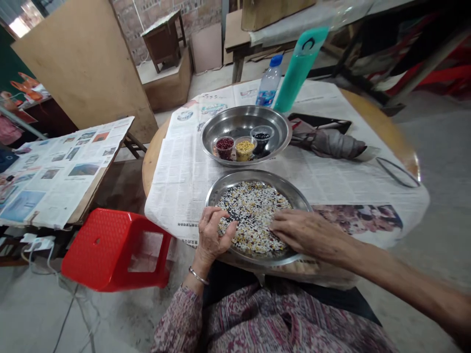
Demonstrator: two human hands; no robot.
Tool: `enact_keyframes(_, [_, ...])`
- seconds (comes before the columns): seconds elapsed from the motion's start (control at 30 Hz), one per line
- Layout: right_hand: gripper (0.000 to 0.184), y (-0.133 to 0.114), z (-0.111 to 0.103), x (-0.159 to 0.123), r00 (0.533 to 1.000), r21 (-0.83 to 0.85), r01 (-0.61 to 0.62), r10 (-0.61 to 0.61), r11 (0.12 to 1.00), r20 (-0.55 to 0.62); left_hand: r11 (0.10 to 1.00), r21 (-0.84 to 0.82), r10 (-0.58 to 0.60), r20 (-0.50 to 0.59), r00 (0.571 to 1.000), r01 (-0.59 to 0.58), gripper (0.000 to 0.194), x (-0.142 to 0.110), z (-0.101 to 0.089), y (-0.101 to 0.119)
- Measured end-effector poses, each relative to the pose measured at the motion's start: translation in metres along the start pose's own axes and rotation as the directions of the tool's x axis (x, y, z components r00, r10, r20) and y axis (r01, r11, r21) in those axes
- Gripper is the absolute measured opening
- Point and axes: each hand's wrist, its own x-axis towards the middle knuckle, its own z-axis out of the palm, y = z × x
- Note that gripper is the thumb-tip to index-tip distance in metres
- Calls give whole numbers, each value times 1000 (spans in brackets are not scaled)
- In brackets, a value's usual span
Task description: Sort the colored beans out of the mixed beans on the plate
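A round metal tray [300,189] in front of me holds mixed grains [253,211] in white, black and yellow, spread over its bottom. At its left rim is my left hand [213,233], with the thumb apart from the bent fingers and nothing seen between them. My right hand [298,230] reaches in from the right, its fingers drawn together and their tips down in the grains. What those fingertips pinch, if anything, is hidden. Beyond stands a metal basin [274,125] with small plastic cups of red beans [224,144], yellow kernels [245,148] and black beans [261,137].
Newspaper [176,181] covers the round table. Behind the basin are a water bottle [270,83] and a tall teal object [300,71]. A folded grey umbrella [331,142] lies to the right. A red stool [99,245] and a newspaper-covered table [81,171] are on the left.
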Motion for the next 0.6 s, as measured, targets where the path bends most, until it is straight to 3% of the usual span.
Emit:
enact_keyframes(0.1, [25, 9, 7, 28, 999, -61, -20, 17, 998, -46, 1000, -2, 8, -7, 1000, -8, 5, 1, 0, 0])
enact_keyframes(0.3, [40, -3, 17, 76, 955, -83, -268, 254, 960, -151, 1000, 4, -5, 3, 1000, 5, 5, 2, 0, 0])
enact_keyframes(0.37, [39, -17, 21, 80, 970, -31, -210, 204, 977, -135, 1000, 4, -6, 1, 1000, 6, 6, 1, 0, 0])
enact_keyframes(0.47, [25, -35, 22, 73, 998, 94, -8, 14, 996, -58, 1000, 9, -9, 0, 1000, 9, 6, 0, 0, -1])
enact_keyframes(0.6, [13, -36, 15, 51, 982, 174, 169, -181, 970, 55, 1000, 12, -18, 8, 1000, 18, 6, -1, 0, -1])
